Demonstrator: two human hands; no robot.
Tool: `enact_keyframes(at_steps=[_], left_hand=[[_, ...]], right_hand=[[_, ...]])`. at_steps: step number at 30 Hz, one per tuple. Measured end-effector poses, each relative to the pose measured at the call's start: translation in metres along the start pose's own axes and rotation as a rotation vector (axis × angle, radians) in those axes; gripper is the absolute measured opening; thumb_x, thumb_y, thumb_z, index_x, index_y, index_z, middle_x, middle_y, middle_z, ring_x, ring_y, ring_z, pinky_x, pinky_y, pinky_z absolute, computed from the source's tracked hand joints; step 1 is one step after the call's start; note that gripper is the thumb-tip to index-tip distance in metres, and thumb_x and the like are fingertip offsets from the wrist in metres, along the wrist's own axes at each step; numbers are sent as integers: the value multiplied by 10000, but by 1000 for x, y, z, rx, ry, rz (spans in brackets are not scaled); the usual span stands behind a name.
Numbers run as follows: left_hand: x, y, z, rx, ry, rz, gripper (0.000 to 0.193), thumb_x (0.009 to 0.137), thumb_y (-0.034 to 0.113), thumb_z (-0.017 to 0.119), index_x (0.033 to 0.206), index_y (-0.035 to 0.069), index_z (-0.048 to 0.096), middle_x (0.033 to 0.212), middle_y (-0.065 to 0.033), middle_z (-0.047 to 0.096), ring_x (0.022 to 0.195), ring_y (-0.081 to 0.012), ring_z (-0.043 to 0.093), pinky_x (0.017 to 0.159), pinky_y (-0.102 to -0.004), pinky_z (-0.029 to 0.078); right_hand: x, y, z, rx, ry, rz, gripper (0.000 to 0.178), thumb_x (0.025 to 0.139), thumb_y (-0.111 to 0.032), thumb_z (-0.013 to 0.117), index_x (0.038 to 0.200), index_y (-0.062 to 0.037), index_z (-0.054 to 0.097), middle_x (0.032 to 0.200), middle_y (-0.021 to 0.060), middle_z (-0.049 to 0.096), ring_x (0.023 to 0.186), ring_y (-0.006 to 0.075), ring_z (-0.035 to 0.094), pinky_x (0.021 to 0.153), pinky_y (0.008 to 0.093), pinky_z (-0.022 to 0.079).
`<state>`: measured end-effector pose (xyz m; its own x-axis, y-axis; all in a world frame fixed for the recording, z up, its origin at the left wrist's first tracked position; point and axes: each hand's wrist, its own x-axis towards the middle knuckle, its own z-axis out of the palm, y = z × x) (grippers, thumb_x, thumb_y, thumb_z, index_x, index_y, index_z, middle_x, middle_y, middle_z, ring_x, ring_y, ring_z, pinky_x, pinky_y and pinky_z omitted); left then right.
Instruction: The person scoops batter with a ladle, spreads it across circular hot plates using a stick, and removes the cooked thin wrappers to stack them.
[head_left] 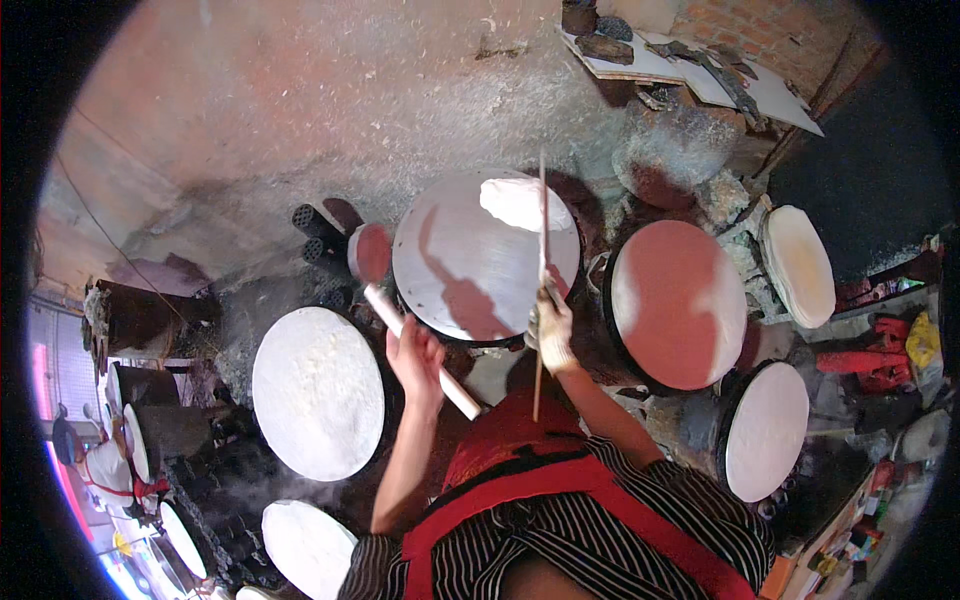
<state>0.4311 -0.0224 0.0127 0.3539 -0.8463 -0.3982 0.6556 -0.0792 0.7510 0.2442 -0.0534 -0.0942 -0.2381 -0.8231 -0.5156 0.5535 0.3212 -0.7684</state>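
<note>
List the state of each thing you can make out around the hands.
Left hand: closed on the pale rod.
Pale rod: held slantwise.
Right hand: gloved, closed on the thin stick.
Thin stick: held, off-white along its far part.
Grey griddle: largely bare.
White patch: bunched toward the griddle's far edge.
Left pale round: spread flat.

Hands: two, one left hand (pixel 415 358) and one right hand (pixel 552 325). Glove: one. Rolling pin (pixel 385 308): one. Thin stick (pixel 544 200): one. Large metal plate (pixel 440 260): one. White flat piece (pixel 510 203) on it: one. Large round discs (pixel 318 393) around that plate: five. Further discs (pixel 182 540) toward the left rim: at least two; exact count not determinable. Holed black cylinders (pixel 317 250): at least two. Other person (pixel 105 465): one.
</note>
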Motion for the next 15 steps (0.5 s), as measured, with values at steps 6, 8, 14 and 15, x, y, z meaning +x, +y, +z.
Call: enact_keyframes(at_steps=[6,8,14,15], left_hand=[[-60,32,-34,-533,-230,-263,247,957,217,428,734,113,446,503,60,261,388,-51,239,360,-208,255],[-67,36,-53,-657,-280,-400,246,953,214,422,745,97,479,480,53,284,396,-67,261,402,-223,272],[-72,36,-91,-704,-322,-522,276,970,231,404,781,64,515,444,61,280,357,-54,272,352,-212,251],[-71,35,-97,-709,-320,-517,276,970,231,404,781,64,515,444,61,280,357,-54,272,352,-212,251]], right_hand=[[60,-19,73,-232,29,25,263,897,-262,557,1159,-268,576,486,-62,412,344,71,370,297,259,317],[62,-23,83,-286,-8,14,246,895,-262,558,1140,-261,581,484,-63,411,347,69,374,297,261,321],[48,-31,31,-566,-353,13,264,890,-261,565,1153,-235,585,520,-54,407,330,71,338,289,252,259],[43,-34,16,-558,-338,-6,276,886,-265,575,1159,-222,580,520,-53,416,327,70,339,289,251,256]])
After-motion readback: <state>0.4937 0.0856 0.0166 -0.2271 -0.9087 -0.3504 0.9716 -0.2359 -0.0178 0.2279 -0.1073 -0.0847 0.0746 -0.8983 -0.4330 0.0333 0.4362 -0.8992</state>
